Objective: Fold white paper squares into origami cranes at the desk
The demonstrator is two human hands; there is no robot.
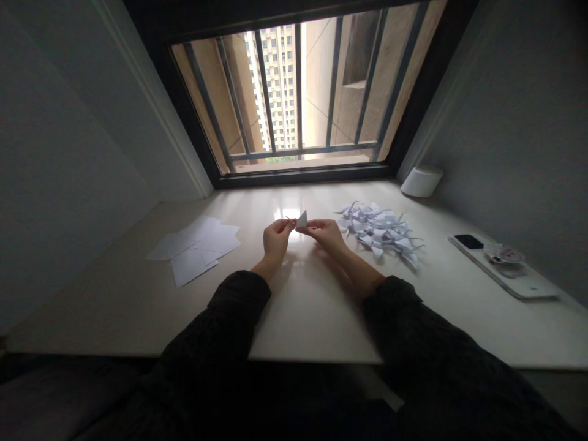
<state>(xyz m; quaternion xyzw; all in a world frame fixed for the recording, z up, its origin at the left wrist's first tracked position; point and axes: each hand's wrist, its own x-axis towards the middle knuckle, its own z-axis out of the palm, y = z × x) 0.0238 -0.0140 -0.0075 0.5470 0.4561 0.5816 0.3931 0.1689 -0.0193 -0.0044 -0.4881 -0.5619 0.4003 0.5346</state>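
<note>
Both hands meet over the middle of the pale tabletop (303,306). My left hand (277,237) and my right hand (324,233) each pinch one side of a small folded white paper piece (302,218), holding it just above the surface. The piece shows a pointed tip and a thin spike toward the left. Dark sleeves cover both forearms. Flat white paper sheets (197,247) lie fanned out to the left of my left hand. A heap of folded white paper cranes (381,231) lies right of my right hand.
A barred window (301,92) fills the wall behind the table. A white rounded object (421,180) stands at the back right corner. A white phone (503,265) with a dark camera block lies near the right wall. Grey walls close both sides.
</note>
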